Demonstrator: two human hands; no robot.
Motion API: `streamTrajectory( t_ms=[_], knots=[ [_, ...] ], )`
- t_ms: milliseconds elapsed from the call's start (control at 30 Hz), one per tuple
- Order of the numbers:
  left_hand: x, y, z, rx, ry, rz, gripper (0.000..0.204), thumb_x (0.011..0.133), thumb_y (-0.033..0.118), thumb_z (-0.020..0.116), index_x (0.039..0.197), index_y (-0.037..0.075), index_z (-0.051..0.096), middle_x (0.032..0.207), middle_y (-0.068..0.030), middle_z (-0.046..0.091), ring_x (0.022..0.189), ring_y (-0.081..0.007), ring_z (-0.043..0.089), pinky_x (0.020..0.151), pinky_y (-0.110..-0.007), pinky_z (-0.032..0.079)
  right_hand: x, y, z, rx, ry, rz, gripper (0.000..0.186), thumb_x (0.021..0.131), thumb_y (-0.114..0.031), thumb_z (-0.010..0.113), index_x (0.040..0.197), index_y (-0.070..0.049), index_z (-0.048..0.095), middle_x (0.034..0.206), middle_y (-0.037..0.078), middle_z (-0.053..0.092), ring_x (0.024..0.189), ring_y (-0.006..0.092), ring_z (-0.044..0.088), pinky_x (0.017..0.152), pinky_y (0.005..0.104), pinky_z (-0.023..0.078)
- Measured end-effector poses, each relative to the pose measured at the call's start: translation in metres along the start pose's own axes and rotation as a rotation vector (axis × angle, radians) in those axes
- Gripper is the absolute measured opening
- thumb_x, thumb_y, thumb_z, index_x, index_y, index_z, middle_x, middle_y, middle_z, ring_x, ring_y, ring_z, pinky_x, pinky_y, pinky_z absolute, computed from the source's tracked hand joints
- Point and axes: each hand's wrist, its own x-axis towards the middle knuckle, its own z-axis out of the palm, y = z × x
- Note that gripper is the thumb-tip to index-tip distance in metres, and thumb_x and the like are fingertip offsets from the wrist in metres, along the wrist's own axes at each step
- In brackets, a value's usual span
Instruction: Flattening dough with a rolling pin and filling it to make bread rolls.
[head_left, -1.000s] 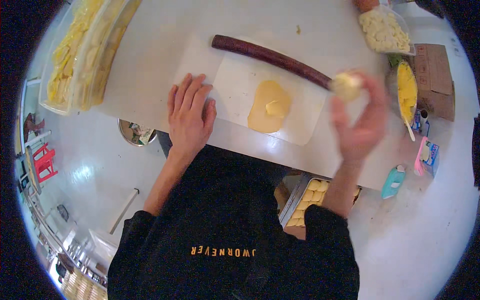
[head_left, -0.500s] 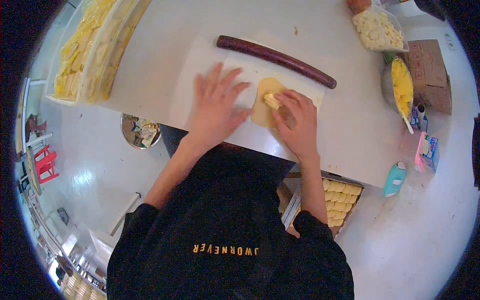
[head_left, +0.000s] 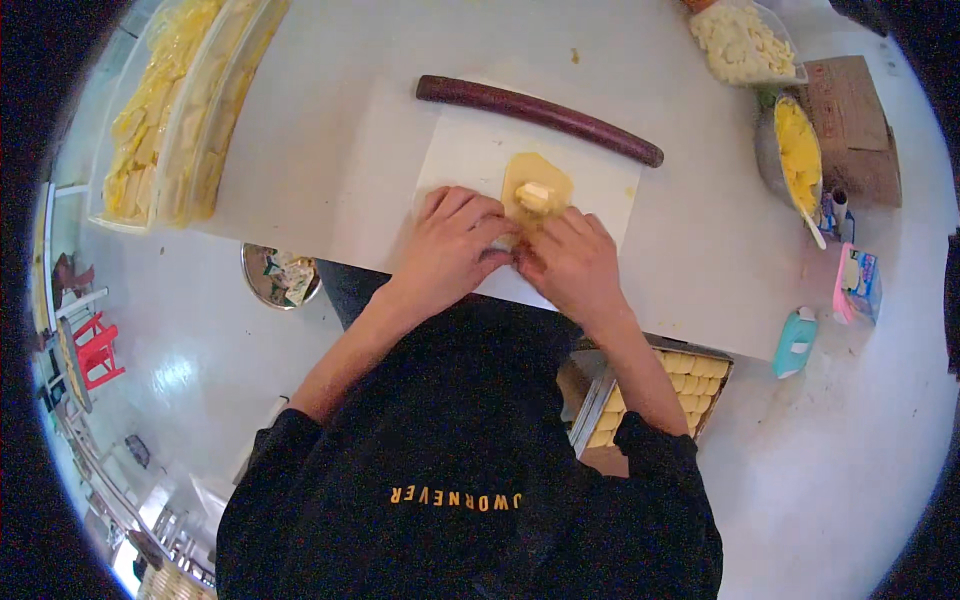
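A flat piece of yellow dough (head_left: 519,172) lies on a white sheet (head_left: 605,195) in front of me. On its middle sits a small pale filling piece (head_left: 536,194). My left hand (head_left: 455,238) has its fingers curled on the dough's near left edge. Opposite it, my right hand (head_left: 575,258) pinches the near right edge, its fingertips close to the left hand's. Both hands cover the dough's near end. Beyond the dough, a long dark rolling pin (head_left: 545,118) rests across the far part of the sheet.
Clear bins (head_left: 150,130) of yellow dough pieces stand at the far left. To the right are a metal bowl (head_left: 797,150) of yellow filling, a tub (head_left: 745,45) of pale pieces and a cardboard box (head_left: 850,125). A tray (head_left: 690,385) of shaped dough is below the table edge.
My right hand has let go of the filling piece and moved to the dough's near edge. My left hand has come in from the left to the same edge.
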Motion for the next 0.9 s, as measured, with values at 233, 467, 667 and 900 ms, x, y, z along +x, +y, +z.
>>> streamTrajectory(
  t_ms=[233,467,667,900],
  knots=[
    [0.001,-0.006,0.007,0.008,-0.026,0.006,0.027,0.075,0.021,0.076,0.101,0.013,0.071,0.105,-0.0005,0.063,0.106,-0.0208,0.055,0.094,-0.037,0.043,-0.016,-0.003,0.013,0.044,0.162,0.179,0.022,0.071,-0.013,0.076,0.09,-0.005,0.066,0.087,0.009,0.062,0.082,0.0284,0.06,0.07,0.0376,0.049],
    [0.034,-0.022,-0.014,-0.022,-0.212,0.107,0.019,0.081,0.019,0.073,0.098,0.01,0.071,0.104,-0.0035,0.063,0.102,-0.0232,0.057,0.089,-0.038,0.048,-0.019,-0.005,0.025,-0.09,0.304,0.198,0.016,0.08,-0.008,0.07,0.096,-0.004,0.067,0.096,0.011,0.061,0.086,0.0322,0.061,0.074,0.0365,0.05],
    [0.057,-0.018,-0.014,-0.382,-0.404,-0.574,0.017,0.082,0.018,0.074,0.095,0.007,0.071,0.109,-0.0072,0.064,0.105,-0.0263,0.057,0.09,-0.039,0.049,0.024,0.025,-0.002,0.148,0.131,0.489,0.018,0.083,-0.008,0.066,0.1,-0.002,0.07,0.099,0.014,0.063,0.086,0.0306,0.063,0.076,0.0376,0.051],
    [0.028,-0.003,0.016,-0.034,0.153,-0.149,0.038,0.075,0.021,0.08,0.108,0.007,0.066,0.118,-0.01,0.063,0.11,-0.0292,0.055,0.093,-0.041,0.045,0.082,0.044,-0.011,-0.017,-0.351,0.524,0.018,0.081,-0.007,0.066,0.098,-0.003,0.072,0.084,0.014,0.069,0.072,0.0284,0.067,0.068,0.0374,0.053]
  ],
)
